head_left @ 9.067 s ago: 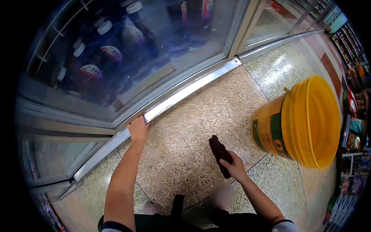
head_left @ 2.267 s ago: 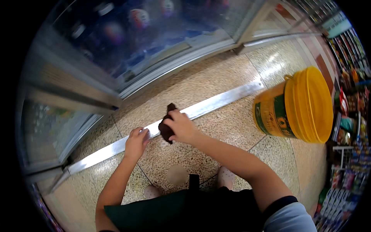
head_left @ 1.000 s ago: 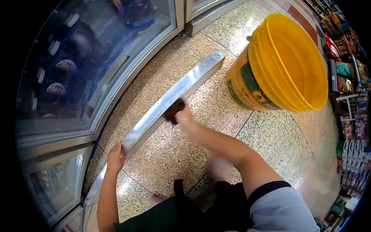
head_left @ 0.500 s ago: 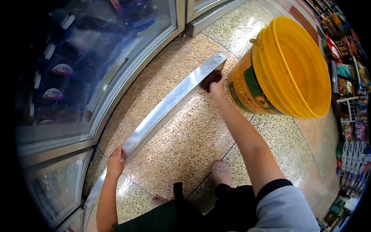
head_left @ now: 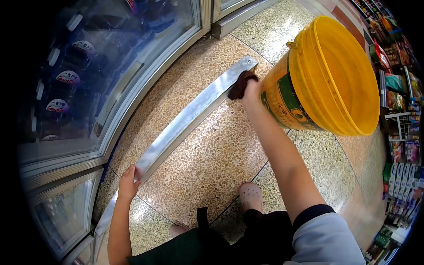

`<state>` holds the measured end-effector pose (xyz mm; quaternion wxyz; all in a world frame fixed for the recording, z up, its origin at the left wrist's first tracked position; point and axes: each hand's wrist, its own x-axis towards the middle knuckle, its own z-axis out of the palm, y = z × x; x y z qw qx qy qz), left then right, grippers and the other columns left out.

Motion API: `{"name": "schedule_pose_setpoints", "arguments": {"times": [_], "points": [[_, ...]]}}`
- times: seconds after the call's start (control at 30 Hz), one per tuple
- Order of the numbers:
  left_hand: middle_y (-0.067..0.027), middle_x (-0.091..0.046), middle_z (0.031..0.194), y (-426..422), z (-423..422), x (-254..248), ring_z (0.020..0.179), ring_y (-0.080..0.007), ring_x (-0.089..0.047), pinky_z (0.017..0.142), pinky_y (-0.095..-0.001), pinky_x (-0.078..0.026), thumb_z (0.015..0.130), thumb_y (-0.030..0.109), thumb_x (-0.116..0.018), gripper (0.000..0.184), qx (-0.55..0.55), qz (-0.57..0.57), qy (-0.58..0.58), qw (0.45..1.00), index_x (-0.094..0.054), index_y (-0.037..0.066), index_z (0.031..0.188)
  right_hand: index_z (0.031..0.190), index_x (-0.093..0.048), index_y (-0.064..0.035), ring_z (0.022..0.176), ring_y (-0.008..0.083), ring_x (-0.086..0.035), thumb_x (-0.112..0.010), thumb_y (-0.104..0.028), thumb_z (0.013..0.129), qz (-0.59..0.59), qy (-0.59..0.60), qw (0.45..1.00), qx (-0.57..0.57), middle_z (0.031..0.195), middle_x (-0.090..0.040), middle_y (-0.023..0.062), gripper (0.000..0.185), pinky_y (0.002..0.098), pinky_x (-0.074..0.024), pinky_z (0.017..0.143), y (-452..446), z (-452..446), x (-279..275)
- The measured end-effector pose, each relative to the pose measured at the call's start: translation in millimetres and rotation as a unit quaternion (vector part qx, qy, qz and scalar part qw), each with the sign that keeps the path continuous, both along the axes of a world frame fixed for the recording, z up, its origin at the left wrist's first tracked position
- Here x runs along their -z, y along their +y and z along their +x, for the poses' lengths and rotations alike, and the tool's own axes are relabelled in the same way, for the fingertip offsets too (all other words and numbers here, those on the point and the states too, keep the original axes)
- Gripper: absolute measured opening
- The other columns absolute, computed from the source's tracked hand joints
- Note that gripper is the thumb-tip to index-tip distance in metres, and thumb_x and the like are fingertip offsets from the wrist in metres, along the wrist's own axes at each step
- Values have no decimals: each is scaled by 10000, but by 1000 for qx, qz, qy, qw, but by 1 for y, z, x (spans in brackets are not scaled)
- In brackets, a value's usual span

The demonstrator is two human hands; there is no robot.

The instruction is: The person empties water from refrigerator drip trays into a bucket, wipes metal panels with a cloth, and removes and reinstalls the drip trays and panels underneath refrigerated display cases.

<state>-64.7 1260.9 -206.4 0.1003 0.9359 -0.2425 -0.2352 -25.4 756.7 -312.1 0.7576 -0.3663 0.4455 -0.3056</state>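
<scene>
Nearest you, your speckled pale-pink clog (head_left: 251, 196) stands on the terrazzo floor (head_left: 198, 154). Your left hand (head_left: 129, 183) pinches a long metal strip (head_left: 187, 115) between thumb and fingers; the strip slants across the floor. Your right hand (head_left: 251, 90), fingers partly hidden, clutches a bunched dark-brown cloth (head_left: 240, 85) against the strip near its far end. Just right of that hand is a yellow bucket (head_left: 309, 79). Beyond the strip, a glass cooler door (head_left: 57, 163) shows labelled bottles (head_left: 67, 77); packaged goods (head_left: 402, 174) line the far right.
</scene>
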Motion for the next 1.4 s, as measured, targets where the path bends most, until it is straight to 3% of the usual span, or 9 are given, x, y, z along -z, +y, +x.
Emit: {"name": "schedule_pose_setpoints", "arguments": {"times": [0.4,0.53,0.73,0.8,0.93,1.0,1.07,1.3,1.4], "points": [[-201,-490,1142,-4,0,2,1044,-361,-476,884,-375,-393,601,-27,-676,685,-16,20,-6,1000,-374,-3,1215,1123,-438,-53,852,165,-514,-395,-246,858,40,90,968,-231,1012,-530,68,330,310,-421,780,65,-40,4],[-196,-490,1144,7,2,10,1057,-353,-469,892,-371,-385,605,-17,-680,697,-27,11,7,1000,-366,-1,1228,1067,-503,-77,833,169,-552,-406,-132,821,155,37,976,-148,950,-572,70,270,280,-459,663,96,-39,-16],[-181,-493,1145,2,0,4,1069,-342,-462,894,-375,-381,614,-12,-674,670,-6,0,-17,1000,-370,6,1211,945,-548,-42,847,211,-562,-362,-131,822,67,-73,995,-22,909,-594,102,241,338,-459,765,-7,10,27],[-183,-493,1142,-3,-2,-1,1058,-345,-468,883,-379,-389,621,-11,-669,654,-19,9,-13,1000,-370,7,1203,1083,-470,-86,974,223,-503,-288,-191,871,143,-4,988,-56,1016,-533,89,299,373,-409,868,15,4,-51],[-186,-492,1143,-2,0,5,1042,-347,-481,866,-380,-405,627,-10,-666,648,-22,29,-18,999,-370,1,1203,1247,-291,-62,1083,242,-430,-281,-274,903,133,94,967,-194,1226,-400,124,404,395,-364,922,85,-3,-37],[-192,-486,1151,-2,1,5,1055,-349,-475,877,-375,-401,623,-8,-670,652,-25,34,-3,999,-372,0,1203,1268,-259,-49,1133,278,-394,-281,-270,903,272,97,942,-173,1264,-358,171,427,414,-331,951,155,-16,-55],[-193,-485,1153,-3,0,4,1058,-348,-472,882,-373,-399,620,-9,-671,652,-23,31,-5,999,-376,0,1201,1278,-251,1,1166,317,-370,-343,-269,890,171,143,957,-186,1293,-332,198,482,385,-311,974,235,-29,-32],[-184,-484,1161,3,1,13,1072,-342,-464,900,-367,-388,607,-15,-663,620,-26,9,-41,999,-412,11,1174,1116,-452,-95,938,229,-507,-356,-175,880,423,197,829,-308,1058,-513,105,267,372,-514,677,329,-49,-76],[-184,-483,1163,-2,-2,6,1074,-337,-464,901,-364,-387,612,-8,-659,607,-52,2,-9,999,-418,17,1169,1019,-509,-84,876,224,-556,-367,-129,850,417,114,846,-311,976,-560,88,226,373,-512,692,280,-49,-63]]}}
